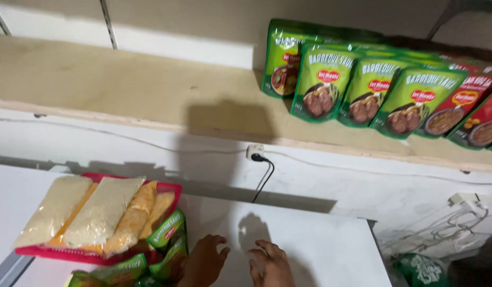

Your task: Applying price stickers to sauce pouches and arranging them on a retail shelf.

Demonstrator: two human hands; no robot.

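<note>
1. Left hand (pixel 203 263): at the bottom edge of the view, fingers loosely spread, clamped on nothing; its side lies against the green sauce pouches (pixel 169 250) just right of the red tray (pixel 174 188).
2. Right hand (pixel 271 264): just right of the left hand and apart from it, fingers curled and open, empty, over the white table (pixel 320 239). Whether it touches the table cannot be told.
3. Green sauce pouches: a loose cluster at the red tray's near right corner, some leaning on its rim, others lower and partly cut off by the frame edge.
4. Red tray: on the table, left of both hands, loaded with clear bags of pale crumbs (pixel 81 210) and orange-yellow bags (pixel 142 212) lying side by side.
5. Wall socket (pixel 255 152): beyond the tray and to its right, on the white wall, with a black plug and cord hanging down.
6. Wooden shelf (pixel 124 85): above the socket, farthest from the tray; at its right end stand rows of green pouches (pixel 357 85), then red pouches (pixel 469 106).
</note>
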